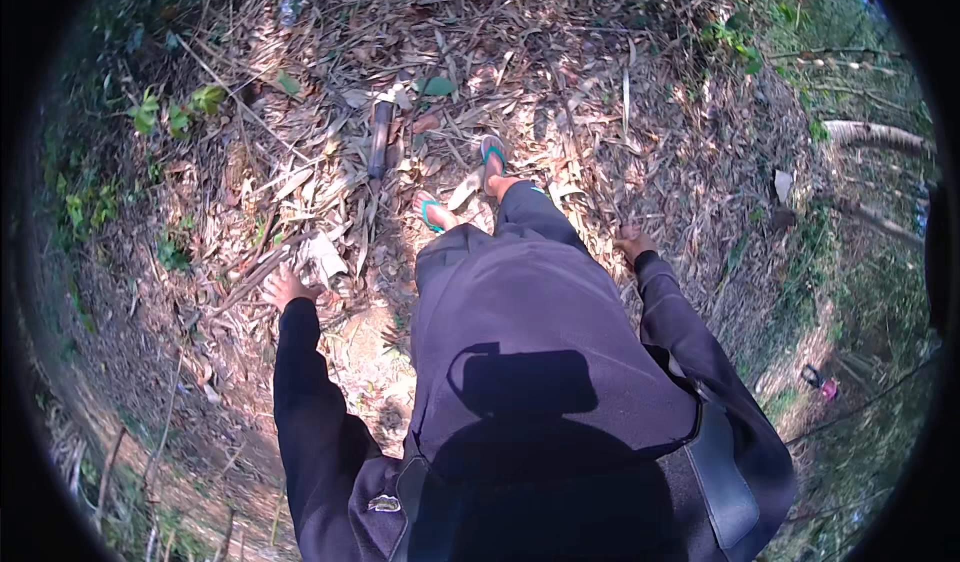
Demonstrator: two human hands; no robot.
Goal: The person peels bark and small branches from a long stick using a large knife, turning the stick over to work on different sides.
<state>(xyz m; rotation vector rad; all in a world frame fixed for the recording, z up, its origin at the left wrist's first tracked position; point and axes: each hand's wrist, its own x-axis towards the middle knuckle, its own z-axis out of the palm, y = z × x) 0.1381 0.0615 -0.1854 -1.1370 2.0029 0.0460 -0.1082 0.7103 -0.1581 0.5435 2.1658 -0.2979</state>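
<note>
My left hand (285, 288) is out to the left side at the end of a dark sleeve. Its fingers are stretched apart, and nothing is in them. Below it lie dry leaves and thin sticks, with a pale piece of dry husk or leaf (325, 254) beside it. On the other side my right hand (632, 244) hangs low over the leaf litter, its fingers curled in. No object shows in it. My feet wear green-strapped flip-flops (490, 152). A dark, long, narrow piece (380, 140) lies ahead of the left foot; its kind is unclear.
Dry leaf litter (560, 72) covers the ground, crossed by sticks. Green plants (165, 117) grow at the left. Pale curved trunks or branches (875, 135) stand out at the right edge. A small pink and dark thing (828, 389) lies at the lower right.
</note>
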